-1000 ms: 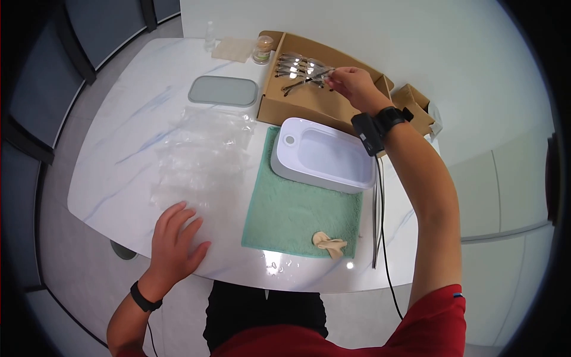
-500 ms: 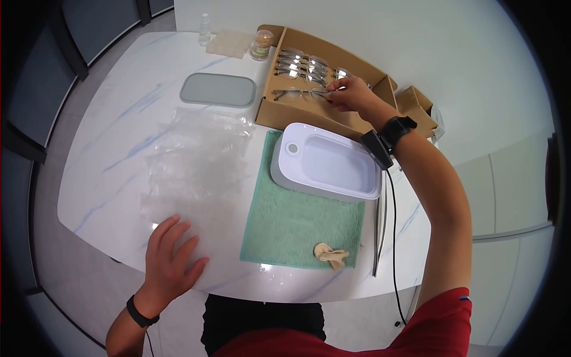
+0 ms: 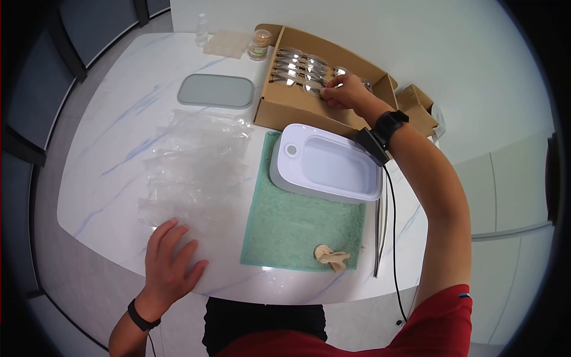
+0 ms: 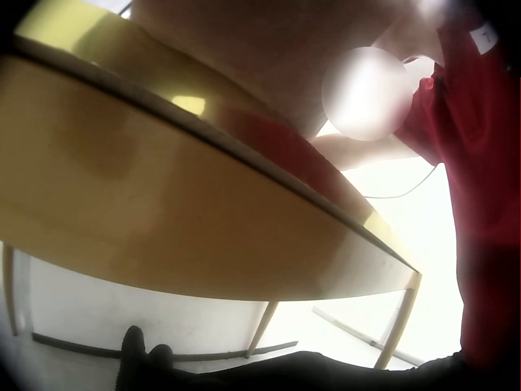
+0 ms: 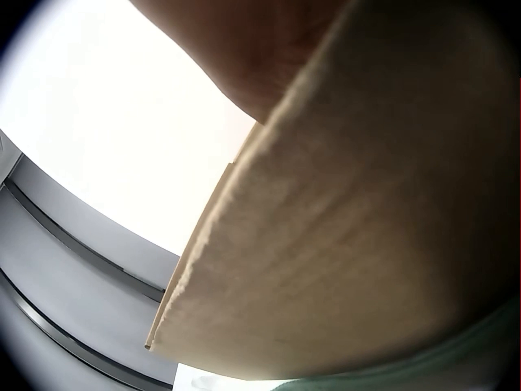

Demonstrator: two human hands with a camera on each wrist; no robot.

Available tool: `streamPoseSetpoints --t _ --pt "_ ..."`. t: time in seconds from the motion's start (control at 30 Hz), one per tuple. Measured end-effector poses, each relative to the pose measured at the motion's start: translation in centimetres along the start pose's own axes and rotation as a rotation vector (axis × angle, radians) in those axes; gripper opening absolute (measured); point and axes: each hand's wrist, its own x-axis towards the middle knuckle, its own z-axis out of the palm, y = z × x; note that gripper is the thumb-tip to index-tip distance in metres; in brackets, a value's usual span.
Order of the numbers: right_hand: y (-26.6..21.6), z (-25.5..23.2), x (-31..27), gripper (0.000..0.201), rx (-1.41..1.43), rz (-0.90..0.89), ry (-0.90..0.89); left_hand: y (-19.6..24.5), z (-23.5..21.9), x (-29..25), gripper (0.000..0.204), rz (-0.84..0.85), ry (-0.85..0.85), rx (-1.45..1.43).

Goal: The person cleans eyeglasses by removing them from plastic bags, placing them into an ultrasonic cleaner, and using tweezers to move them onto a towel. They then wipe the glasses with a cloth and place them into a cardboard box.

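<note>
In the head view my right hand (image 3: 350,94) reaches into a cardboard box (image 3: 297,114) and pinches the right end of a pair of glasses (image 3: 310,88). That pair lies at the near side of a row of several glasses (image 3: 291,62). Part of it is hidden by my fingers. My left hand (image 3: 171,256) is at the table's front left, fingers spread and relaxed, holding nothing, close to the clear plastic bags (image 3: 196,166). In the right wrist view the box wall (image 5: 326,244) fills much of the picture, with part of the hand above it.
A white tub (image 3: 285,172) stands on a green towel (image 3: 285,232), with a crumpled beige cloth (image 3: 331,257) near its front edge. A grey lid (image 3: 215,91), a jar (image 3: 259,46) and a small bottle (image 3: 202,31) are further back. Grey tweezers-like strips (image 3: 379,238) lie right of the towel.
My right hand has brought the glasses down into the box and then slightly back, up against the row. The left hand has stayed nearly still, and the head view has shifted a little.
</note>
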Motion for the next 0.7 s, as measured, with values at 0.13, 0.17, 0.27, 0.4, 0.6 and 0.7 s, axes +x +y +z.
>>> streamPoseSetpoints --t 0.13,0.17,0.27,0.4,0.6,0.7 --pt "-0.4 -2.1 -1.6 0.028 0.049 -0.044 -0.017 0.0 0.1 -0.2 0.036 -0.005 0.01 -0.002" --pt "-0.2 -3.4 -2.4 0.031 0.073 -0.052 -0.026 0.0 0.0 -0.1 0.036 -0.018 0.011 0.001" --pt "0.1 -9.2 -5.3 0.028 0.151 -0.062 -0.005 0.2 0.0 -0.3 0.036 -0.028 0.0 0.01" --pt "4.0 -17.3 -12.9 0.025 0.151 -0.055 0.233 0.2 0.3 -0.2 0.036 0.002 0.0 0.03" --pt "20.7 -23.0 -22.8 0.025 0.224 0.316 0.402 0.3 0.1 -0.5 0.037 0.006 0.036 0.036" --pt "26.1 -20.5 -25.2 0.027 0.253 0.413 0.522 0.5 0.3 -0.4 0.037 0.036 0.064 0.041"
